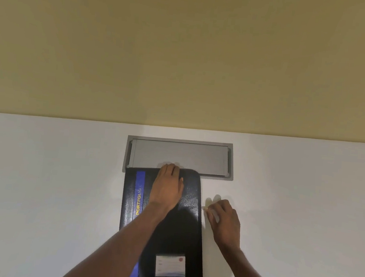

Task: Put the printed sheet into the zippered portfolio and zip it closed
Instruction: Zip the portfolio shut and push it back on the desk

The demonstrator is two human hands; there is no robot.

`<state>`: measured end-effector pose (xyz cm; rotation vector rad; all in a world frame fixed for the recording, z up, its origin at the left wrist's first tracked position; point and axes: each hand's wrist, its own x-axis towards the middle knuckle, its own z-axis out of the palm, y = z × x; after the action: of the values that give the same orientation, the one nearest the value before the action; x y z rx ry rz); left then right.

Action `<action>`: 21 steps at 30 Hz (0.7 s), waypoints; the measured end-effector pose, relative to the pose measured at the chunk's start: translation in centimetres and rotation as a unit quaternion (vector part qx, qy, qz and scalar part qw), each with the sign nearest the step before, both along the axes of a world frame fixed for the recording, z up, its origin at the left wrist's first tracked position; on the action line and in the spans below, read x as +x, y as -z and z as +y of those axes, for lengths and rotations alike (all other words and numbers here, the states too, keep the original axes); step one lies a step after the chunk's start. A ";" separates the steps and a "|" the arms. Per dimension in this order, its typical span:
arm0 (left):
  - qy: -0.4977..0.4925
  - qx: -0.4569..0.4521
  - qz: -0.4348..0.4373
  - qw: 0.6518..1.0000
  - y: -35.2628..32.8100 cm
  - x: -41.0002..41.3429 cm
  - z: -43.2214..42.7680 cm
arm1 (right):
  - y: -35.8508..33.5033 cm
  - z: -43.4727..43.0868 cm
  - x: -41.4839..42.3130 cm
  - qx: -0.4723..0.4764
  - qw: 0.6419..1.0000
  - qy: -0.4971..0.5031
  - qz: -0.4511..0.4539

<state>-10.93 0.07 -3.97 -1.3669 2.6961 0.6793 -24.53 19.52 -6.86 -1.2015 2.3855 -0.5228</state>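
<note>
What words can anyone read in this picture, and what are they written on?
"PORTFOLIO": yellow letters on the blue stripe of the black portfolio.
White card in the portfolio's clear pocket: printed lines too blurred to read.

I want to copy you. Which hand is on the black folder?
The left hand, resting on the portfolio; the right hand is beside it, over the table.

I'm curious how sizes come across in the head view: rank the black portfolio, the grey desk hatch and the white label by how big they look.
1. Largest: portfolio, though it lies nearest the camera, which flatters it.
2. Middle: desk hatch, farther away.
3. Smallest: label, clearly.
</note>
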 end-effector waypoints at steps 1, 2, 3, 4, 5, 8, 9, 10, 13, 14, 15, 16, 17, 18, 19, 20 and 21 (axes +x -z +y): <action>-0.002 0.002 0.001 1.000 0.0 0.0 -0.1 | 0.1 -0.7 -0.6 -0.001 1.000 -0.012 0.007; -0.005 0.003 0.003 1.000 -0.1 -0.1 -0.1 | 0.2 -1.5 -1.2 0.002 1.000 -0.024 0.019; -0.009 0.006 0.004 1.000 -0.1 -0.1 -0.1 | 0.2 -2.4 -1.9 0.005 0.999 -0.037 0.033; -0.012 0.008 0.004 1.000 -0.1 -0.2 -0.2 | 0.1 -3.3 -2.4 0.005 0.998 -0.050 0.043; -0.015 0.010 0.005 1.000 0.0 -0.2 -0.2 | 0.1 -4.2 -3.0 0.003 0.997 -0.060 0.048; -0.025 0.019 0.015 0.999 0.0 -0.1 -0.3 | -0.6 -7.0 -4.7 -0.011 0.994 -0.094 0.057; -0.027 0.021 0.018 0.999 -0.1 -0.1 -0.3 | -0.9 -7.9 -5.2 -0.019 0.992 -0.110 0.063; -0.027 0.023 0.022 0.999 -0.1 -0.1 -0.3 | -1.1 -8.8 -5.8 -0.026 0.989 -0.129 0.070; -0.028 0.027 0.033 0.999 -0.1 0.0 -0.5 | -1.5 -11.6 -7.1 -0.021 0.976 -0.196 0.098; -0.027 0.025 0.039 0.999 -0.1 0.1 -0.6 | -1.6 -12.5 -7.5 -0.016 0.970 -0.220 0.105; -0.027 0.023 0.048 0.998 -0.1 0.1 -0.6 | -1.6 -13.5 -7.8 -0.010 0.963 -0.244 0.111; -0.026 0.021 0.058 0.998 -0.1 0.2 -0.5 | -1.7 -14.4 -8.0 -0.004 0.957 -0.267 0.114; -0.025 0.020 0.068 0.997 0.0 0.2 -0.5 | -1.7 -15.3 -8.2 0.002 0.950 -0.291 0.116; -0.024 0.021 0.072 0.997 0.0 0.3 -0.5 | -1.8 -16.3 -8.3 0.006 0.941 -0.316 0.118; -0.026 0.026 0.071 0.997 0.0 0.2 -0.5 | -1.9 -17.4 -8.3 0.011 0.933 -0.338 0.119; -0.029 0.033 0.067 0.997 0.1 0.2 -0.5 | -2.1 -18.4 -8.2 0.019 0.926 -0.359 0.118; -0.031 0.036 0.065 0.997 0.1 0.1 -0.5 | -2.3 -19.5 -8.0 0.028 0.917 -0.381 0.115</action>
<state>-10.82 -0.43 -4.05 -1.4434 2.7062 0.8905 -32.56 0.05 -4.57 -2.0903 1.8439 -0.0543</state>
